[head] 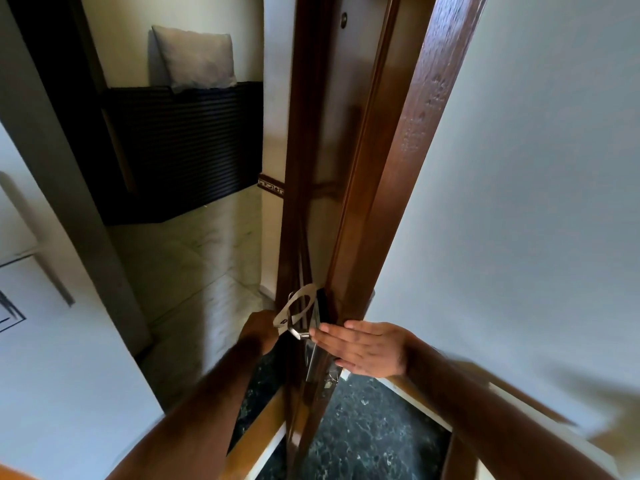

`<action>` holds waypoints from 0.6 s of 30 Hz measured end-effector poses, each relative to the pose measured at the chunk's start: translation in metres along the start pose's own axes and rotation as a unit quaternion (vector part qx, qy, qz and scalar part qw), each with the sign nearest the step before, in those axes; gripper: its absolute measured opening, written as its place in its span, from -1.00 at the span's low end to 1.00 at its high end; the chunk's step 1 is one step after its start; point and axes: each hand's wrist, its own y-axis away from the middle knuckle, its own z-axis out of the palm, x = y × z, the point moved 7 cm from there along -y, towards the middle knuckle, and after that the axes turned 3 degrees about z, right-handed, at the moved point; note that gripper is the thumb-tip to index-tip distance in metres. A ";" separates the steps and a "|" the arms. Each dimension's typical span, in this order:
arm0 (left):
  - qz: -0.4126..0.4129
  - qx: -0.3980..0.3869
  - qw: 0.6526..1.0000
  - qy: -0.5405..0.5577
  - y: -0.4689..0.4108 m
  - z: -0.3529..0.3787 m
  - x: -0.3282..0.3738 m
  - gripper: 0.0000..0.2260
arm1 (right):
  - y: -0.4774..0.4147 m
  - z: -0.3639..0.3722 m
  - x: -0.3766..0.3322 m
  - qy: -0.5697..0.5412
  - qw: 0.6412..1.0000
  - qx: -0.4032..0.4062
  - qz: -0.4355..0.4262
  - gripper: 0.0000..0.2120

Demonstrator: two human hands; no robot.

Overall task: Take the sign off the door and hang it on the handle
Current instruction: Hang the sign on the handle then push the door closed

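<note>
A dark wooden door (311, 133) stands ajar, seen edge-on. A pale card sign (297, 308) with a round hanging hole is held at the metal handle (300, 333); the loop lies over the handle's near end. My left hand (259, 329) grips the sign's lower part from the left, its fingers mostly hidden behind the card. My right hand (365, 348) is flat with fingers straight and together, fingertips touching the door edge just right of the handle, holding nothing.
The brown door frame (415, 168) runs up at the right beside a white wall (536, 202). Beyond the door stand a dark slatted cabinet (180, 147) with a grey pillow (197, 57) on top, and a pale tiled floor. Dark marble floor lies below.
</note>
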 end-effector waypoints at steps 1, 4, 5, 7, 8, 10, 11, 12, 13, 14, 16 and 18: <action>0.003 0.004 1.000 0.006 0.006 0.006 -0.005 -0.73 | 0.000 0.000 0.001 -0.007 1.000 -0.009 -0.003 -0.40; 0.023 0.002 1.000 0.000 0.027 0.031 -0.018 -0.70 | 0.001 -0.001 0.003 -0.013 1.000 -0.004 -0.005 -0.39; 0.033 -0.003 0.999 0.007 0.034 0.041 -0.019 -0.70 | 0.000 -0.001 0.004 -0.021 1.000 -0.005 -0.001 -0.39; 0.064 -0.024 0.997 0.032 0.049 0.060 -0.010 -0.70 | 0.000 -0.001 0.004 -0.032 0.999 -0.008 0.002 -0.39; 0.080 -0.041 0.995 0.049 0.057 0.069 -0.003 -0.72 | 0.000 -0.001 0.004 -0.036 0.999 -0.008 0.005 -0.40; 0.098 -0.066 0.991 0.064 0.068 0.083 0.007 -0.66 | -0.001 -0.002 0.005 -0.042 0.999 0.000 0.014 -0.41; 0.106 -0.067 0.990 0.058 0.068 0.088 0.011 -0.59 | -0.002 -0.003 0.005 -0.040 0.999 0.004 0.015 -0.40; 0.112 -0.062 0.990 0.054 0.070 0.091 0.013 -0.50 | -0.002 -0.003 0.004 -0.037 0.999 0.009 0.017 -0.39; 0.118 -0.060 0.990 0.050 0.071 0.092 0.016 -0.42 | -0.002 -0.005 0.005 -0.035 0.999 0.015 0.022 -0.38; 0.125 -0.057 0.989 0.055 0.072 0.093 0.019 -0.37 | -0.003 -0.006 0.007 -0.035 0.999 0.019 0.030 -0.38; 0.142 -0.068 0.985 0.076 0.074 0.091 0.024 -0.34 | -0.005 -0.008 0.009 -0.035 0.999 0.021 0.035 -0.39; 0.159 -0.068 0.985 0.028 0.072 0.088 0.022 -0.29 | -0.006 -0.011 0.008 -0.028 0.999 0.020 0.035 -0.40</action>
